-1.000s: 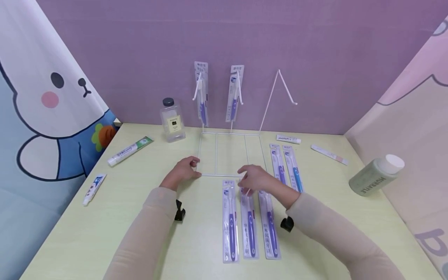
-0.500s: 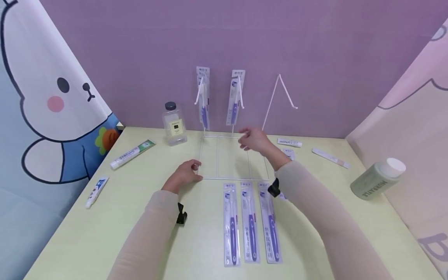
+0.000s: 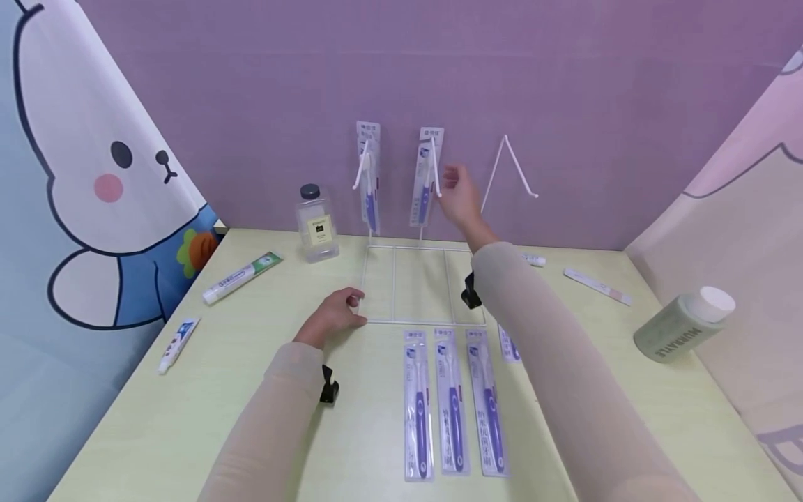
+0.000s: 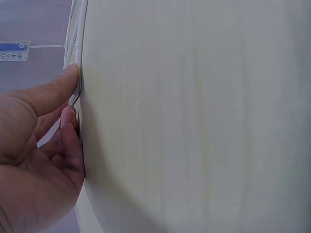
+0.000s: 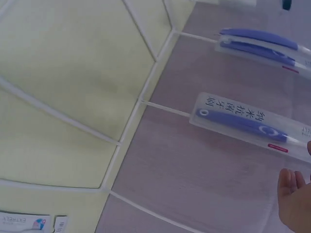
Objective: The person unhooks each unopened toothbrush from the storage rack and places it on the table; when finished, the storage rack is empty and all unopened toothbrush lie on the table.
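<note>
My left hand (image 3: 335,315) pinches the front left corner of a white wire display rack (image 3: 394,279); the left wrist view shows the thumb (image 4: 60,86) over the wire. My right hand (image 3: 463,199) is raised beside the middle hook (image 3: 436,167), its fingertips right at the hook's tip. From this hook hangs a packaged purple toothbrush (image 5: 243,124), close to the loosely bent fingers. More packaged toothbrushes (image 3: 370,202) hang on the left hook. The right hook (image 3: 521,167) is bare. Three packaged purple toothbrushes (image 3: 452,418) lie side by side before the rack.
A clear bottle with a black cap (image 3: 318,230) stands behind left. Toothpaste tubes (image 3: 241,277) lie on the left. Another toothbrush package (image 3: 509,345) shows partly under the right sleeve. A flat narrow packet (image 3: 597,286) and a green-grey bottle (image 3: 680,324) are on the right.
My right hand has risen from the toothbrushes on the table, over the rack's base, to the middle hook. My left hand stays at the rack's corner.
</note>
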The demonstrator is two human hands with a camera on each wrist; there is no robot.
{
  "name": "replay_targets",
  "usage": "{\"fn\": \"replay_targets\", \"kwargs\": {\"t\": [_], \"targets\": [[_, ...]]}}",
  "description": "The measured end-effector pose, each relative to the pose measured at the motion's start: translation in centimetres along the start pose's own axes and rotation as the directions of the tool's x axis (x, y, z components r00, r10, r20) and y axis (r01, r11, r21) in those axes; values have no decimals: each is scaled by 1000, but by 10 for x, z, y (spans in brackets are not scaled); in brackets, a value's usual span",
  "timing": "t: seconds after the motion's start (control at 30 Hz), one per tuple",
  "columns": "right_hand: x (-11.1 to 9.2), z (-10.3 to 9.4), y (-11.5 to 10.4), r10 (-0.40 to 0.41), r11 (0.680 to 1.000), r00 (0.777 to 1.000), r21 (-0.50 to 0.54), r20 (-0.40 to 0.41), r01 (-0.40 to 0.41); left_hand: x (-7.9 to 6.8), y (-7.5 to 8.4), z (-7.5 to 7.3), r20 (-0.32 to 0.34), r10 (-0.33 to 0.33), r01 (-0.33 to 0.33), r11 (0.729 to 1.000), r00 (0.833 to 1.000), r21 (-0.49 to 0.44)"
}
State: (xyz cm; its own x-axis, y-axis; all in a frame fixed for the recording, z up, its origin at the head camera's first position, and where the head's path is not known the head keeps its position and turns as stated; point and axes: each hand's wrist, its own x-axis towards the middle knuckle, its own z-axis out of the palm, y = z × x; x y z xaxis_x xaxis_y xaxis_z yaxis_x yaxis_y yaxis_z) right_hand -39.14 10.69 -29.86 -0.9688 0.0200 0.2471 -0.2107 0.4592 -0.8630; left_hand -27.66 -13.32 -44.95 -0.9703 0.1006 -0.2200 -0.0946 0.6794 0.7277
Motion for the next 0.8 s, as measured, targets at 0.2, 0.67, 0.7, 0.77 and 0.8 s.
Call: {"fn": "replay_targets", "kwargs": {"t": [0.2,0.67,0.7,0.77,0.8], "targets": [[8,4,-8,-11,999,1000,34,20,11,0,2,0,-2,6,-6,1000,1000,12],[5,19,-18,-86,992,995,92,-49,90,1,0,-3,10,5,-5,1000,1000,23],[4,19,-18,-94,991,994,86,-59,98,1,0,-3,12,8,-8,1000,1000,23],[5,19,-17,-110,990,991,81,-76,116,1,0,-3,15,19,-19,999,1000,26],[4,18,-17,-117,988,990,95,-82,125,0,0,-3,13,21,-21,999,1000,26]]}}
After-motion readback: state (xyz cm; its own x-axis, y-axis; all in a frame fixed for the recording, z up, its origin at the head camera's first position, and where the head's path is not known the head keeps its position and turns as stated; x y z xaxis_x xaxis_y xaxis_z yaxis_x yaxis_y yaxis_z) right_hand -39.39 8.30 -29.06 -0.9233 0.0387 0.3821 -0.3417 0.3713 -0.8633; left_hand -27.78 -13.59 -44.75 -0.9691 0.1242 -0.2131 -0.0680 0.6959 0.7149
